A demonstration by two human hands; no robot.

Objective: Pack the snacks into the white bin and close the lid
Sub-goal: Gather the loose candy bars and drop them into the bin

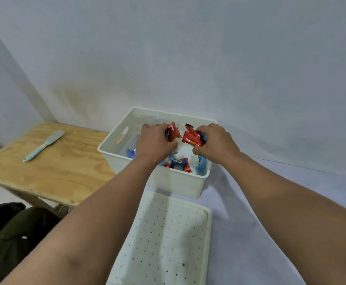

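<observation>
Fingers [169,144] pinch crinkly foil snacks [192,137]

both hands [156,140] [215,140] outstretched, fingers curled

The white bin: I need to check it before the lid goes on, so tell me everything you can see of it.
The white bin is an open-topped rectangular tub, plastic by its look, with a slot handle cut in its left end wall. It stands upright on a pale surface beside a wooden table, near the wall. Blue and red snack wrappers lie inside. Both hands hold red packets above its opening. Its dotted lid lies flat in front, off the bin.
</observation>
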